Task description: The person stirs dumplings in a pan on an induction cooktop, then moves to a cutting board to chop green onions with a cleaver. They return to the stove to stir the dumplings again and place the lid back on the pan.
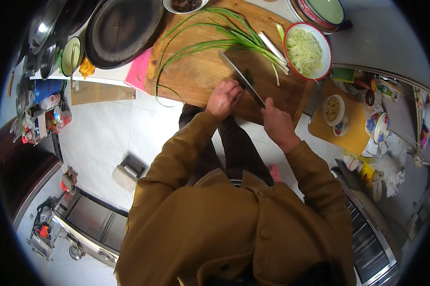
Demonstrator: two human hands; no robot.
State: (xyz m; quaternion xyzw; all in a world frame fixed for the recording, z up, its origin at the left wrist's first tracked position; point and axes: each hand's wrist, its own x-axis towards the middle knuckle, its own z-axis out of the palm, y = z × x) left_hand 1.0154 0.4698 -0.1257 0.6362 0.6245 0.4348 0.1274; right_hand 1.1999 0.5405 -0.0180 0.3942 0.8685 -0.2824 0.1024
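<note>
My right hand [281,123] grips the handle of a kitchen knife [244,79], its blade slanting up and left over the wooden cutting board [197,75]. Close to the blade's left side, my left hand [223,99] has its fingers curled down at the board's near edge. A little dark green shows at those fingertips; most of what they hold is hidden. Finely chopped green herbs [249,75] lie on the blade's far side. Long scallions [236,35] stretch across the back of the board, white ends to the right. A thick white scallion stalk [272,47] lies beside them.
A red-rimmed bowl of shredded pale-green vegetable [304,53] stands at the board's right corner. A large flat pan [124,30] sits left of the board over a pink cloth [140,71]. Lower right, a bowl of peanut-like bits [333,110] stands on a yellow-brown surface. A stool [127,173] is on the floor.
</note>
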